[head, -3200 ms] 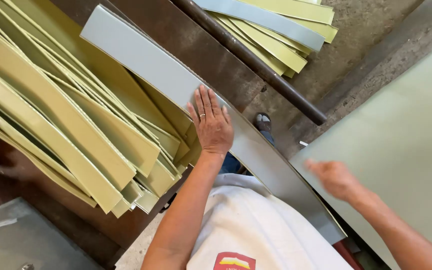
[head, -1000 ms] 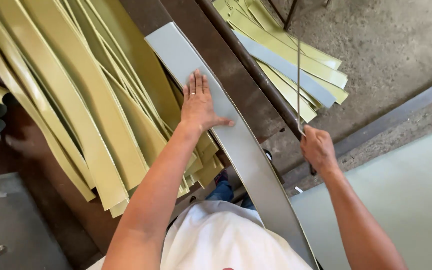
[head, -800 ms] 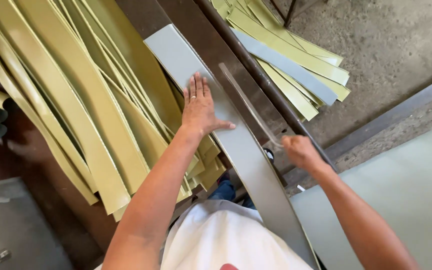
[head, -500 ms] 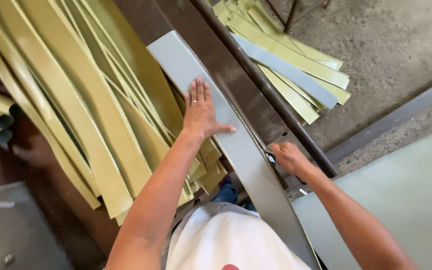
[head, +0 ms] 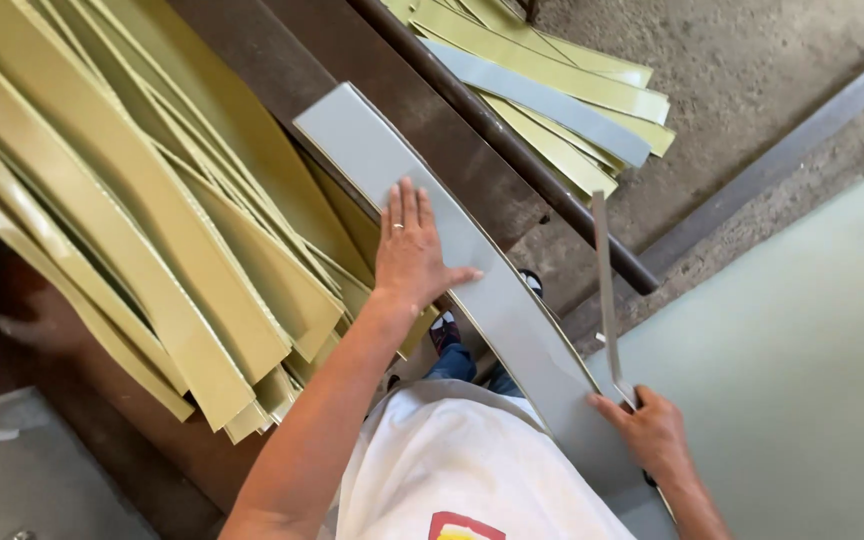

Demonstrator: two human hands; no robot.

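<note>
A brown metal bench (head: 422, 110) carries a heap of yellow-green strips (head: 132, 230) at left. The left hand (head: 410, 250) lies flat, fingers spread, on a long grey strip (head: 472, 290). The right hand (head: 652, 435) grasps a narrow grey sliver (head: 604, 290), beside a pale sheet (head: 802, 360).

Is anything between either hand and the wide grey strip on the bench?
Nothing visible. The left hand lies flat on the wide grey sheet-metal strip, palm down, with no object under it. The right hand sits at the strip's near end, pinching a thin narrow grey metal sliver that stands beside the strip's right edge.
</note>
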